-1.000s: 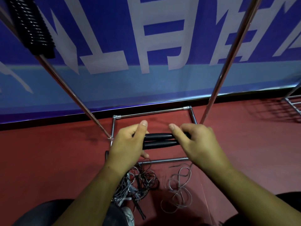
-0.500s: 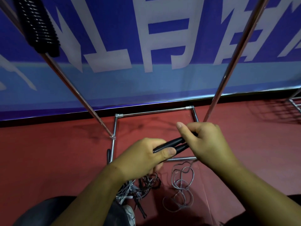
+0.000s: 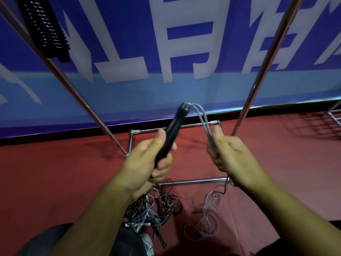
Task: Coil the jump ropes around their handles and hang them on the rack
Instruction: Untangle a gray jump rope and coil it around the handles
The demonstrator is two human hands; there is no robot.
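My left hand [image 3: 147, 161] grips a pair of black jump-rope handles [image 3: 172, 132], held together and tilted up to the right. From their top ends two strands of grey rope [image 3: 202, 117] arch over and run down into my right hand [image 3: 232, 154], which holds them. The slack of this rope [image 3: 208, 218] lies in loose loops on the red floor below my right wrist. A chrome rack stands around my hands, with slanted poles [image 3: 77, 93] and a floor frame [image 3: 193, 182]. A coiled black rope [image 3: 46, 28] hangs at the top left of the rack.
A tangled pile of several black and grey jump ropes [image 3: 155, 207] lies on the red floor by my shoe [image 3: 147, 242]. A blue banner with white characters [image 3: 166, 52] covers the wall behind the rack. Another metal frame [image 3: 334, 117] shows at the right edge.
The handles swung from lying level between both hands to standing tilted upward in my left hand. My right hand left the handles and now holds the grey rope strands.
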